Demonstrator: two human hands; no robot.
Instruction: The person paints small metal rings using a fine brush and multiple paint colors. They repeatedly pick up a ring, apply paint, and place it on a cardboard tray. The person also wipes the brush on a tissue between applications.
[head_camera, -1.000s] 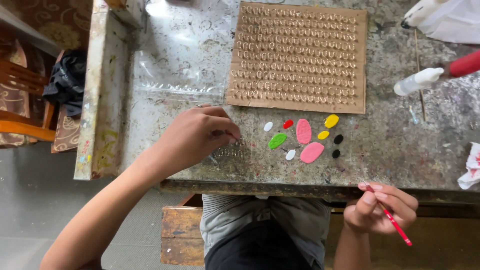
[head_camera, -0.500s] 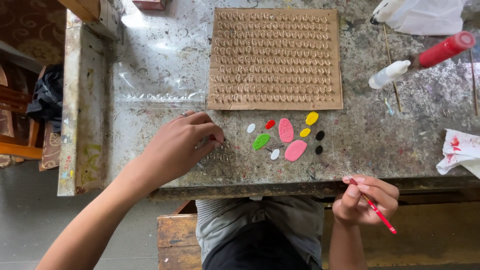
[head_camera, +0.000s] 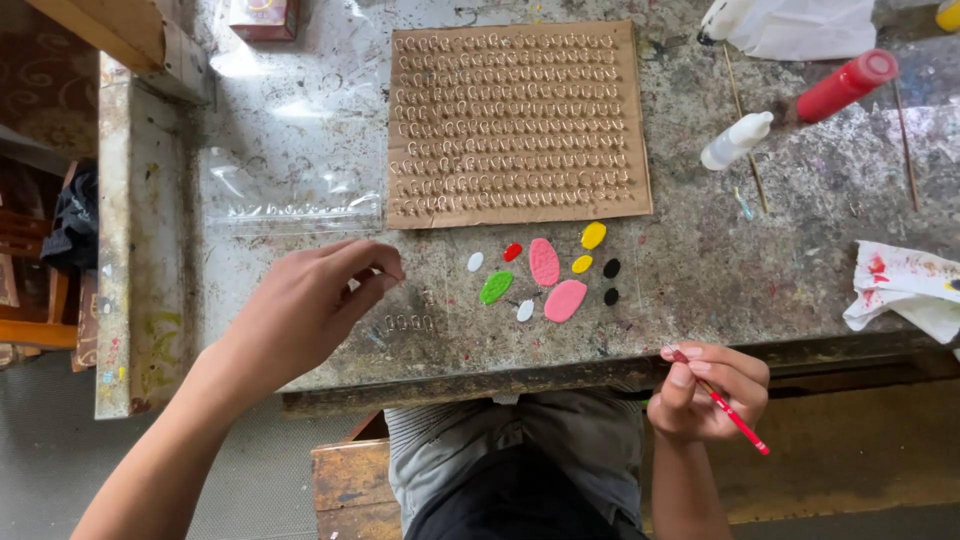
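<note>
A brown cardboard sheet (head_camera: 518, 122) covered with rows of small pale loops lies far on the stained worktable (head_camera: 720, 270). A red-capped bottle (head_camera: 843, 86) and white squeeze bottle (head_camera: 736, 140) lie far right; a paint-stained cloth (head_camera: 905, 285) sits right.

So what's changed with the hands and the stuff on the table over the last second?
Very little. The left hand has kept its fingertips pinched over the table beside the small clear pieces, hardly shifting. The right hand still holds the red stick off the table's near edge. The cardboard sheet and the coloured ovals lie as before; mostly the camera moved.
</note>
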